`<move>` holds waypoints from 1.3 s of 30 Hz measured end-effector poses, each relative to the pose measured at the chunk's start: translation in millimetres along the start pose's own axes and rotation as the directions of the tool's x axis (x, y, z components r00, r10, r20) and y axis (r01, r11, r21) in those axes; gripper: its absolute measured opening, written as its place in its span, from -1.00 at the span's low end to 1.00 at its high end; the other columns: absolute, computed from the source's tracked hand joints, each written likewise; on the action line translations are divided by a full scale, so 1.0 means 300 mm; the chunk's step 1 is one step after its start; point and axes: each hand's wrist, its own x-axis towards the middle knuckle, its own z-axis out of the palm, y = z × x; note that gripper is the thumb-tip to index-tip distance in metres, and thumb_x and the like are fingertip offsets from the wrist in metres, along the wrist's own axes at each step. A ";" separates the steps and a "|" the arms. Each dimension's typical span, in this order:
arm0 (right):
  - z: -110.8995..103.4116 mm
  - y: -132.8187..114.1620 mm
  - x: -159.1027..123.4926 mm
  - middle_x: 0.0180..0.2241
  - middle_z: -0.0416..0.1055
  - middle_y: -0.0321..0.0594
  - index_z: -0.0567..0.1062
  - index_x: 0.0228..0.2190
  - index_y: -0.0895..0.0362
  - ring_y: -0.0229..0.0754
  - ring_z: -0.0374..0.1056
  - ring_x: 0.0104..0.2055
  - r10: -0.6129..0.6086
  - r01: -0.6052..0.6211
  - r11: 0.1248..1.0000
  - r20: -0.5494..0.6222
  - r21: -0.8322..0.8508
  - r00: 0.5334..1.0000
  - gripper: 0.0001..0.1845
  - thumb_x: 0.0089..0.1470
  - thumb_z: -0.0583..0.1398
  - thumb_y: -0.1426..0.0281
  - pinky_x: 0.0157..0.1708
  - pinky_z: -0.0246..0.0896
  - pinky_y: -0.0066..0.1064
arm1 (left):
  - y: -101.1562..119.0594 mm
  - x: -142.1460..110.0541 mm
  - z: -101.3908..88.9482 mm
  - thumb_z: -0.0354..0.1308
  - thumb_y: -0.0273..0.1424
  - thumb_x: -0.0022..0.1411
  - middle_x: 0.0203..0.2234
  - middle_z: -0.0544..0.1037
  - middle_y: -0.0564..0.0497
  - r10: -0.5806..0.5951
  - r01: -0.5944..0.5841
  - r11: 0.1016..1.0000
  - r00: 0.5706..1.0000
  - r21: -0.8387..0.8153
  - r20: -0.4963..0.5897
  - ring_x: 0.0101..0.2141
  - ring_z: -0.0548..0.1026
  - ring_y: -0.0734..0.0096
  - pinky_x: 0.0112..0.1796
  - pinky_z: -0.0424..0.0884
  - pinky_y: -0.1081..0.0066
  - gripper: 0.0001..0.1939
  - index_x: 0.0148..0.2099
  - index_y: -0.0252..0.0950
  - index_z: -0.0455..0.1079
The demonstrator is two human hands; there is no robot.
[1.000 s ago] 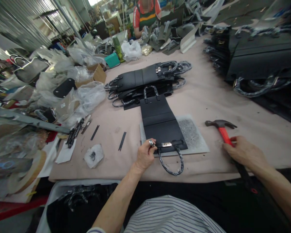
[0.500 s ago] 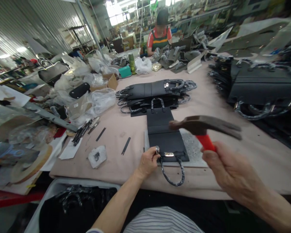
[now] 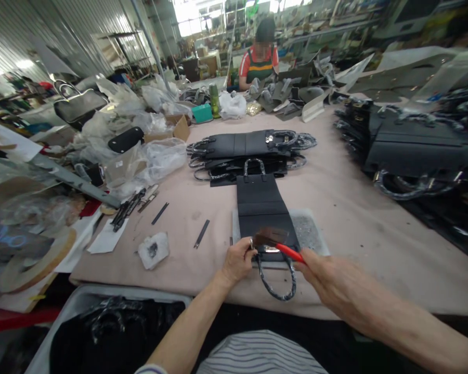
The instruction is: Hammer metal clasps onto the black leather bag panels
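Blur smears the dark head of the red-handled claw hammer (image 3: 272, 237); whether it touches anything is unclear. The right hand's (image 3: 322, 270) fingers grip its handle, swung leftward since the earlier frame. The left hand's (image 3: 236, 262) fingers pinch a small silvery piece (image 3: 251, 243), partly hidden, beside the flat black bag panel (image 3: 259, 200) on the cloth-covered desk (image 3: 359, 223), near its front edge.

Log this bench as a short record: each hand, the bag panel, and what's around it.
left hand: pinching a small metal piece at the black bag panel's edge
right hand: gripping a red-handled hammer, head blurred over the panel
panel: on a pale slab, wrapped handles at both ends
beyond: stacked black panels, green bottle, a person
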 end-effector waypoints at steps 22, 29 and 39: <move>0.389 0.277 -0.039 0.13 0.34 0.05 0.43 0.12 0.08 0.12 0.28 0.15 0.015 -0.008 1.000 -0.293 0.025 0.956 -0.60 0.28 0.11 0.35 0.13 0.24 0.06 | 0.016 0.022 -0.013 0.12 -0.51 0.30 -0.07 0.62 -0.14 0.075 -0.074 0.993 0.997 0.095 -0.009 -0.01 0.60 0.20 0.04 0.55 0.19 -0.83 -0.07 -0.25 0.43; 0.517 0.191 -0.038 0.18 0.28 0.09 0.39 0.18 0.13 0.19 0.16 0.27 0.034 -0.030 0.999 -0.250 0.019 0.968 -0.51 0.21 0.16 0.45 0.26 0.14 0.16 | -0.013 0.004 -0.003 0.14 -0.34 0.35 -0.12 0.63 -0.14 -0.227 0.193 0.961 0.959 -0.200 -0.167 -0.06 0.62 0.17 0.00 0.57 0.13 -0.86 -0.13 -0.28 0.46; 0.475 0.282 -0.092 0.31 0.15 0.11 0.28 0.24 0.14 0.07 0.10 0.36 -0.008 0.072 0.978 -0.311 0.195 0.951 -0.51 0.31 0.08 0.44 0.27 0.20 0.08 | 0.085 0.078 0.058 0.25 -0.28 0.30 -0.08 0.64 -0.14 -0.273 0.190 0.886 0.951 -0.423 -0.144 -0.06 0.63 0.20 0.05 0.55 0.20 -0.81 -0.15 -0.30 0.53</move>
